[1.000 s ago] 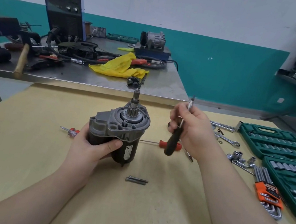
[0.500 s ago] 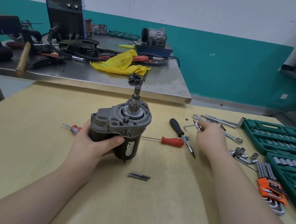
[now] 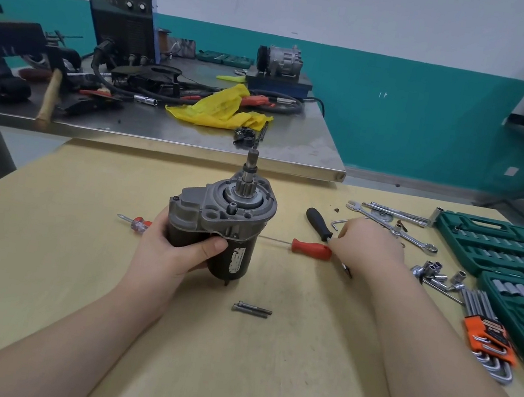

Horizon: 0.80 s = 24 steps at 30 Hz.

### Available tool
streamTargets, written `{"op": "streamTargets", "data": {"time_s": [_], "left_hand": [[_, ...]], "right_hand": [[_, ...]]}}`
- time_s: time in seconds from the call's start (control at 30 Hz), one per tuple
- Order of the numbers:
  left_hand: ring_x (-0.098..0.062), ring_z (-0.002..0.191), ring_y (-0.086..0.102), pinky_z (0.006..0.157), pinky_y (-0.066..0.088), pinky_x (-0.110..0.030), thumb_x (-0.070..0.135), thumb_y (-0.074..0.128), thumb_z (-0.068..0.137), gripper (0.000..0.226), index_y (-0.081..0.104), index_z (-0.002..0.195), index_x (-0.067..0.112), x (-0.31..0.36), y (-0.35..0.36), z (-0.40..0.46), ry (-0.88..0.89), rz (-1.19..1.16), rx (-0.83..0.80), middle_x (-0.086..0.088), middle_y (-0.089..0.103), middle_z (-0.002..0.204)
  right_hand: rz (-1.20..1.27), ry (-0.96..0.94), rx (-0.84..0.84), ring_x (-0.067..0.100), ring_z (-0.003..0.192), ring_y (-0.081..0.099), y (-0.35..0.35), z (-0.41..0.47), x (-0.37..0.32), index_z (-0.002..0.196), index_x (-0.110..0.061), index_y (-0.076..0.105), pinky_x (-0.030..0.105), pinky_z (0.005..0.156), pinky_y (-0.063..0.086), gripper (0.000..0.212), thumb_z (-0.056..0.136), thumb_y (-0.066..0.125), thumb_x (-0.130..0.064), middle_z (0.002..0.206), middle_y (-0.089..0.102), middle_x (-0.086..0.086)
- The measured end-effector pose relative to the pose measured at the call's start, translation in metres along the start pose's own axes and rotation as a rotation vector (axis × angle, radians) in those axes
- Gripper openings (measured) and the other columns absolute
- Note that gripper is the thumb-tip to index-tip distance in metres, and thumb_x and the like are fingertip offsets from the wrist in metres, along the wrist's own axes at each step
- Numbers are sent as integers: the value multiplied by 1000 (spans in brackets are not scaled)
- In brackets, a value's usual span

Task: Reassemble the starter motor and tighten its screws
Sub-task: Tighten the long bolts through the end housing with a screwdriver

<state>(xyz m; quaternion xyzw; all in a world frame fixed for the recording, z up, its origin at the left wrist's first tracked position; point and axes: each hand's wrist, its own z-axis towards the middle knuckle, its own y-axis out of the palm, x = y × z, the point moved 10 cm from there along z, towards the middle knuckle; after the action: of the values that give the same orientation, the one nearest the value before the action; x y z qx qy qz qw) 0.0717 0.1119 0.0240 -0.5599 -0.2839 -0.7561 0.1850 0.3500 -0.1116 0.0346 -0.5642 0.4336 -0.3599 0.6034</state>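
Nearest, at lower centre, two long bolts (image 3: 252, 309) lie side by side on the wooden counter (image 3: 39, 267), not yet fitted. Just above them the left hand (image 3: 174, 253) wraps the dark body of the starter motor (image 3: 221, 223), which stands upright in mid-frame with its pinion shaft pointing up; that grip is closed around the motor as it was a second ago. The change is on the right: the black-handled screwdriver (image 3: 319, 224), held raised a second ago, now lies on the counter right of centre, crossing the end of a red-handled screwdriver (image 3: 310, 249). The right hand (image 3: 371, 245) rests low beside it, fingers curled over a small hex key (image 3: 340, 222); whether they actually pinch it I cannot tell. This reads as a tool swap, probably toward the hex-socket screw on the motor's flange. Farther right sit loose sockets (image 3: 436, 273), wrenches (image 3: 396, 223) and green socket cases (image 3: 497, 250); a steel bench (image 3: 294, 155) lies beyond.
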Motion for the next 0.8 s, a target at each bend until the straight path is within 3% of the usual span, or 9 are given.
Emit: {"op": "streamTargets", "data": {"time_s": [0.07,0.27,0.4,0.53,0.63,0.73,0.8], "left_hand": [[-37,121,72,93,59,-71,26,98,63,80,67,136,18,0,-1,0,-1,6,0,-12,76,130],[-36,121,73,93,60,-68,27,98,64,78,68,135,18,-1,-2,0,-3,14,1,-12,76,130],[-35,120,73,93,61,-67,28,97,64,76,68,135,20,0,-1,0,2,21,-4,-11,76,130],[-35,120,73,93,61,-67,29,97,64,76,69,134,21,-2,-2,2,1,32,-2,-10,77,129],[-34,120,74,94,61,-67,30,98,63,74,70,131,25,-4,-4,3,3,44,7,-9,77,128],[-34,120,73,95,61,-65,30,99,62,73,71,130,26,-5,-5,4,5,42,9,-8,77,128],[-32,120,74,95,61,-63,30,99,62,73,71,130,26,-5,-4,4,3,44,3,-7,77,128]], "right_hand": [[-32,21,-15,17,72,60,3,2,3,92,-25,67,30,63,44,21,95,60,-44,82,70,-3],[21,24,-22,20,72,59,8,4,5,96,-19,68,32,64,49,14,94,62,-31,87,65,1],[273,6,-95,26,74,68,16,7,9,94,-8,76,33,66,55,29,100,64,-33,83,73,9],[713,8,-148,23,57,48,18,0,7,75,-6,69,32,60,40,26,98,64,-18,67,61,9],[1009,-114,-122,19,58,49,-3,-13,-20,86,-7,71,35,59,42,23,105,59,-14,69,62,5],[1089,-246,-13,17,55,52,-47,-32,-48,93,-8,68,40,60,42,21,107,54,-16,60,60,-1],[1137,-315,68,12,56,55,-78,-50,-63,101,-18,68,36,57,48,15,108,55,-15,62,64,-8]]}}
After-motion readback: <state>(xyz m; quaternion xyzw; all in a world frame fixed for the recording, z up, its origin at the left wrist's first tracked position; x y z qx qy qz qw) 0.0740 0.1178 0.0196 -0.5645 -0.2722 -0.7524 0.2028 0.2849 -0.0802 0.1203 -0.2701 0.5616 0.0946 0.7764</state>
